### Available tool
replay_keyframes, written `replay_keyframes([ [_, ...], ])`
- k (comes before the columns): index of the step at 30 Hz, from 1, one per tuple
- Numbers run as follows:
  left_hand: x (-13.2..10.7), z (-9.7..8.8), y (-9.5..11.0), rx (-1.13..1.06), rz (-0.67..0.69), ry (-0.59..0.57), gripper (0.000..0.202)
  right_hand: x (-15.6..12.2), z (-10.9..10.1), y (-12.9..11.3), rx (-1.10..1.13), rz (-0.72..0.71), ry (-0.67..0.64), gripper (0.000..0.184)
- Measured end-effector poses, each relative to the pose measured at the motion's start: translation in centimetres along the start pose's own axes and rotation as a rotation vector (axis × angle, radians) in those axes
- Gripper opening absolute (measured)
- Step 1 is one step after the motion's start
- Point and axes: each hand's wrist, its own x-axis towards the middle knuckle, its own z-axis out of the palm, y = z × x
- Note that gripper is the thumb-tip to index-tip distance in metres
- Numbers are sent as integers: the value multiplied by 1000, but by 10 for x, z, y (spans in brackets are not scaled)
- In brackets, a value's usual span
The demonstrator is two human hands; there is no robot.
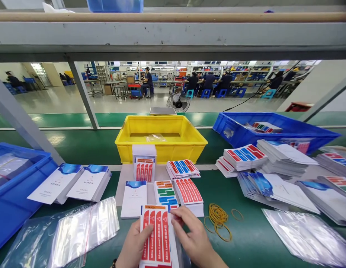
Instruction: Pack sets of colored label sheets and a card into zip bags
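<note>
My left hand (pixel 134 242) is closed around the left edge of red-and-white label sheets (pixel 155 238), thumb on top. An orange strip runs along their top edge, and white sheets show beneath. My right hand (pixel 191 233) pinches the right edge near the upper corner. Something clear, perhaps a plastic bag, shows partly below it. Just beyond lie a white-and-blue booklet stack (pixel 134 200), green-and-blue label sheets (pixel 165 193) and a red label stack (pixel 189 191). Farther back are a red-and-blue label stack (pixel 182 168) and a white holder (pixel 144 163) with red labels.
A yellow bin (pixel 162 149) stands ahead, between blue bins at left (pixel 22 193) and right (pixel 231 136). Rubber bands (pixel 217 217) lie right of my hands. Clear bags (pixel 86 230) lie left, more bags (pixel 307 234) right. Booklet piles (pixel 279 190) crowd the right; a shelf beam (pixel 173 35) crosses overhead.
</note>
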Motion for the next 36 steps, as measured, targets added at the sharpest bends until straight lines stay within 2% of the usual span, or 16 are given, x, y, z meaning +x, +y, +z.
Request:
replay_keyframes([
  [3,-1,2,0,79,-29,32,50,0,3,11,71,264,-47,11],
  [7,0,2,-1,126,-24,32,51,-2,9,19,72,425,-60,9],
  [13,1,0,-5,124,26,-54,50,0,8,13,96,428,-44,12],
  [18,0,1,-3,162,16,-48,49,4,5,10,154,423,-60,13],
  [24,1,-3,-5,165,8,-93,41,2,7,14,246,431,-26,13],
  [25,1,-4,-6,168,7,-98,41,2,8,14,293,453,2,16],
  [27,1,-4,-6,170,-1,-112,41,1,9,14,484,545,32,34],
  [29,0,-4,-6,178,-9,-141,42,2,9,12,757,657,-63,49],
  [31,0,-5,-3,223,8,-176,42,5,7,11,941,704,-213,46],
  [32,1,-6,0,262,44,-194,42,7,5,12,964,700,-237,40],
  [33,2,-8,4,308,93,-203,41,9,2,14,952,692,-198,34],
  [34,3,-10,8,360,148,-194,40,12,-2,18,927,688,-106,31],
  [36,4,-15,17,487,245,-123,34,16,-12,27,898,696,155,30],
])
